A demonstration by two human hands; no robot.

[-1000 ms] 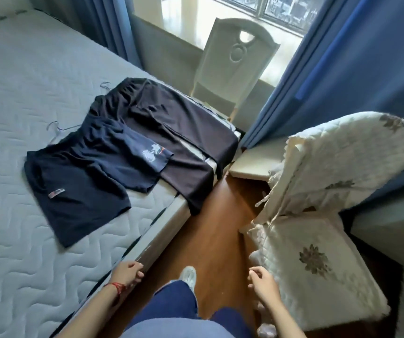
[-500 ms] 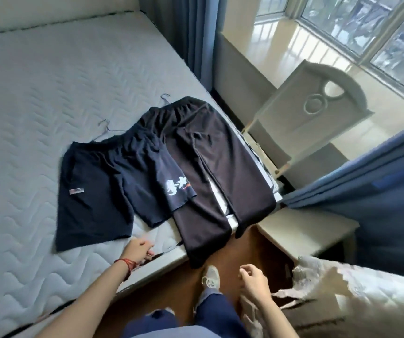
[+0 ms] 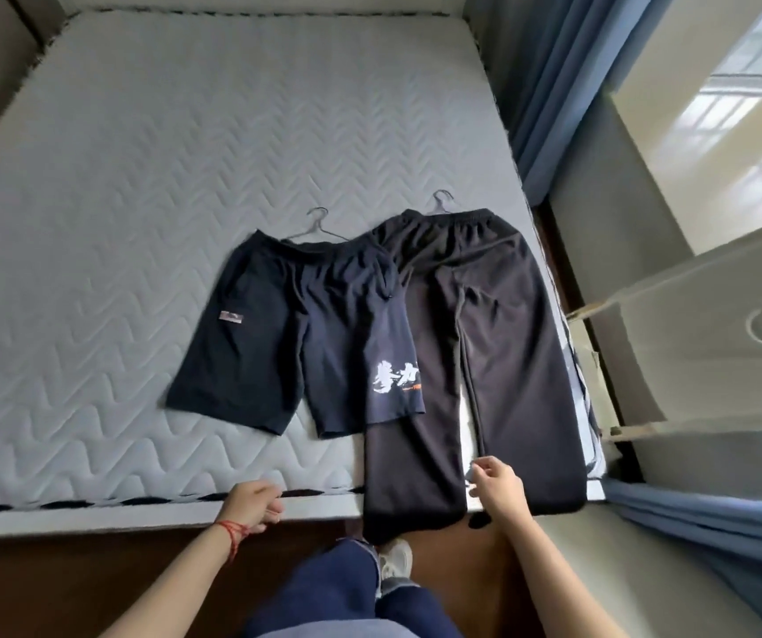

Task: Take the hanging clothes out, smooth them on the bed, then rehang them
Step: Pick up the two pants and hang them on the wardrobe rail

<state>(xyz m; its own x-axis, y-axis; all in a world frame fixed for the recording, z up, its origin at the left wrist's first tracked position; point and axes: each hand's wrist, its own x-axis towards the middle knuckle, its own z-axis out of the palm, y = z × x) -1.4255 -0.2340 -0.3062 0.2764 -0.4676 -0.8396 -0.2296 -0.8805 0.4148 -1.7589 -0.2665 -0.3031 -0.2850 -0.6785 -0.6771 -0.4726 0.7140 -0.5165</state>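
Head view shows us a wide bed with a pale grey quilted mattress (image 3: 140,223). On it lie long black trousers (image 3: 499,338), their legs hanging over the near edge, and dark navy shorts with white lettering (image 3: 287,324) beside them, overlapping the trousers' left side. Each garment has a thin wire hanger (image 3: 319,223) at its waistband. Our left hand (image 3: 250,504) hovers at the mattress edge, fingers loosely curled, its grip grasping nothing. Our right hand (image 3: 499,490) is over the trousers' legs, fingers relaxed, grip released.
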